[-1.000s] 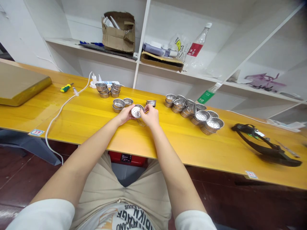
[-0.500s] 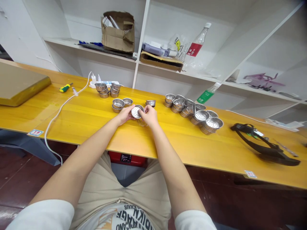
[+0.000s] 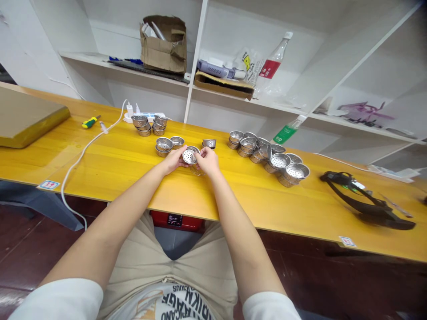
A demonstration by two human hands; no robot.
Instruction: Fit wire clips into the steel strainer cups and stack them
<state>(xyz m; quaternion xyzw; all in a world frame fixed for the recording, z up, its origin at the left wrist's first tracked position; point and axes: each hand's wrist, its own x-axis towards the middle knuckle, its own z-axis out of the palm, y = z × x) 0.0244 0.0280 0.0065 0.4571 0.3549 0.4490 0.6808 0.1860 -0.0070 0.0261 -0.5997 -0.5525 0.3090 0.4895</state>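
Observation:
Between my two hands is a small perforated metal cup (image 3: 190, 156), tilted so its holed bottom faces me. My left hand (image 3: 174, 161) grips its left side, and my right hand (image 3: 208, 160) pinches its right rim. Just beneath them a thin wire ring (image 3: 197, 171) shows in part; I cannot tell whether it touches the cup. Close to my left hand stand more perforated cups (image 3: 164, 146), some stacked. Behind my right hand is another metal cup (image 3: 209, 143), partly covered by the fingers.
Stacked perforated cups (image 3: 279, 161) form a cluster to the right, near a green-labelled bottle (image 3: 286, 134). More stacks (image 3: 144, 126) stand back left by a power strip (image 3: 150, 116). A white cable (image 3: 87, 146), a screwdriver (image 3: 90, 122) and a black head strap (image 3: 363, 200) lie on the table (image 3: 187, 195).
The cup in my hands has tilted slightly, and a second rim edge now shows behind it. Both hands stay in nearly the same place.

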